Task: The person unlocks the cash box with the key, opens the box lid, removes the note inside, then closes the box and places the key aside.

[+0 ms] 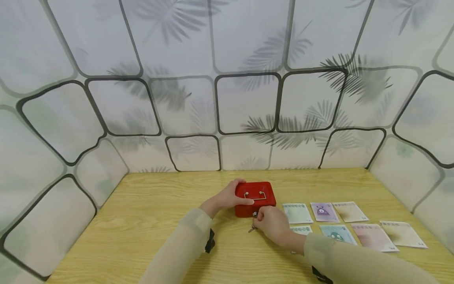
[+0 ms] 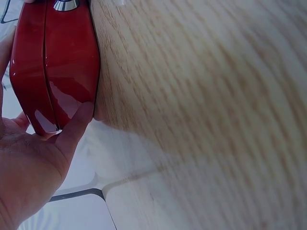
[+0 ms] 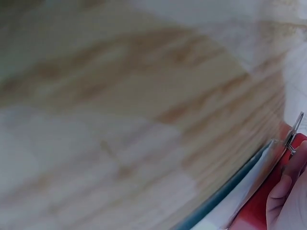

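Note:
A small red cash box (image 1: 260,189) with a wire handle (image 1: 264,196) on its lid stands on the wooden table. My left hand (image 1: 227,197) holds it at its left end, thumb across the lid in the head view. In the left wrist view, fingers of that hand wrap the end of the closed box (image 2: 72,62), near its silver lock (image 2: 66,5). At the front lock, my right hand (image 1: 274,223) pinches a key, mostly hidden by the fingers. A second key (image 1: 252,228) dangles below; metal keys (image 3: 295,128) also show in the right wrist view.
Several colourful play banknotes lie in two rows right of the box, among them a purple note (image 1: 324,213), a teal note (image 1: 340,233) and a pink note (image 1: 374,237). The right forearm overlaps the nearest ones. A patterned curtain (image 1: 248,154) borders the wooden table (image 1: 159,205).

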### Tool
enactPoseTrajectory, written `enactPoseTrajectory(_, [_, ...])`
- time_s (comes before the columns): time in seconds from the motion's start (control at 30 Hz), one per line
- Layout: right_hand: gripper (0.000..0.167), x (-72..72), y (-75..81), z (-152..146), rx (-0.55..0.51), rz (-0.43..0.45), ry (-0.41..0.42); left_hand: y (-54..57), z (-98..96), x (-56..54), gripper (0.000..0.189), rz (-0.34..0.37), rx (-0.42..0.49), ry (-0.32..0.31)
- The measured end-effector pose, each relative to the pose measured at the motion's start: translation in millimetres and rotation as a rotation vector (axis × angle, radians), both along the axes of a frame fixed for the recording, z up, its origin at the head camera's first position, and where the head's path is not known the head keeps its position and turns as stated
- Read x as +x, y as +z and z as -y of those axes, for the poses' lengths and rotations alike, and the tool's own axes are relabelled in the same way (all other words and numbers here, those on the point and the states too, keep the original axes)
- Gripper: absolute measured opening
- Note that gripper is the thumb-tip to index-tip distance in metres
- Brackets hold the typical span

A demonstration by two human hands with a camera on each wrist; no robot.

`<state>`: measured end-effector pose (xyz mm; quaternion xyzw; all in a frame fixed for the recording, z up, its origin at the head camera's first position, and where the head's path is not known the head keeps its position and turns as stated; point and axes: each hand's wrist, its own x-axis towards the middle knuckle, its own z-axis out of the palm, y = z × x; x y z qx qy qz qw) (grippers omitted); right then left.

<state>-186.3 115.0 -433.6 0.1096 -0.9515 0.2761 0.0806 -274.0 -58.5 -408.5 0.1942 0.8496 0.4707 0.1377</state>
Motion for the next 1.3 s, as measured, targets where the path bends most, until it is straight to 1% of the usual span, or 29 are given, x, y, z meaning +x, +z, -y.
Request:
enactPoseTrajectory(0.23, [0.031, 1.9, 0.2, 0.4, 0.004, -0.004, -0.008, 0.3, -0.5, 1.2, 0.075, 0.01, 0.01, 0.011])
enactPoseTrajectory(0.43, [0.033, 2.5, 0.8, 2.4, 0.057, -0.039, 0.001, -0.1, 0.4, 2.6, 0.075, 0.008, 0.005, 0.021])
enactPoseTrajectory(0.53, [0.033, 3.7, 1.5, 3.0, 0.073, -0.034, -0.001, 0.4, 0.5, 3.3, 0.074, 0.015, 0.003, 0.024])
enactPoseTrajectory(0.67, [0.031, 5.9, 2.3, 3.7, 0.069, -0.015, -0.012, 0.7, 0.3, 3.8, 0.073, 0.021, 0.01, 0.018])
enactPoseTrajectory(0.83, [0.031, 7.9, 2.5, 4.4, 0.062, -0.026, -0.025, 1.5, -0.3, 4.9, 0.072, 0.01, 0.017, 0.011])
enactPoseTrajectory(1.07, [0.03, 15.2, 2.1, 3.5, 0.04, 0.011, -0.018, -1.3, -0.4, 4.1, 0.073, 0.003, 0.012, 0.007])
enactPoseTrajectory(1.17, [0.027, 19.7, 3.6, 1.8, 0.035, -0.008, -0.005, -2.1, 0.7, 3.3, 0.073, 0.005, 0.016, 0.013])
enactPoseTrajectory(1.3, [0.024, 25.4, 8.1, -2.2, -0.008, -0.02, 0.0, -2.8, 1.6, 2.5, 0.073, 0.008, 0.019, 0.016])
